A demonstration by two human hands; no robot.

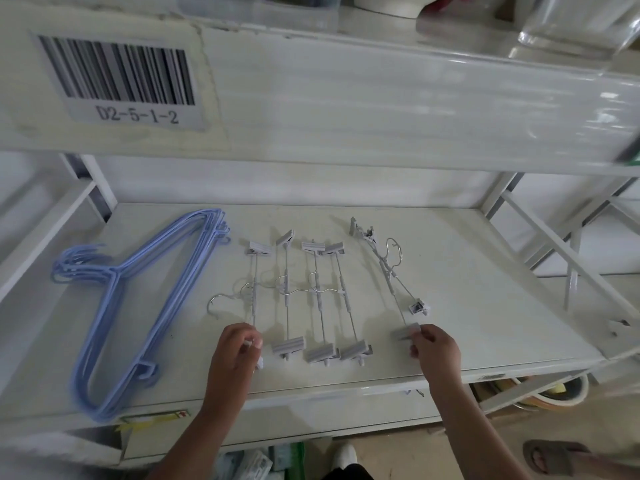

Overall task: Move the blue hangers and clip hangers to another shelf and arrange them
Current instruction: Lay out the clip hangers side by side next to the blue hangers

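Pinching end clips: left hand (pixel 239 344) curls on the near clip of the leftmost clip hanger (pixel 254 292); right hand (pixel 434 344) pinches a clip of the tangled clip hangers (pixel 388 268) at right. Light, thin wire; probably snags, so lift by the clips. Blue hangers (pixel 138 299) stacked left. White shelf (pixel 485 289), smooth; barcode label (pixel 119 81) above.

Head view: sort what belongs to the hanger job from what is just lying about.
Job:
- blue hangers, stacked at the shelf's left
- clip hangers, four laid in a row
- two more clip hangers lying crossed; right hand pinches one's near clip
- left hand at the leftmost hanger's near clip
- shelf

Lying about:
- barcode label
- clear bins above
- sandal on the floor
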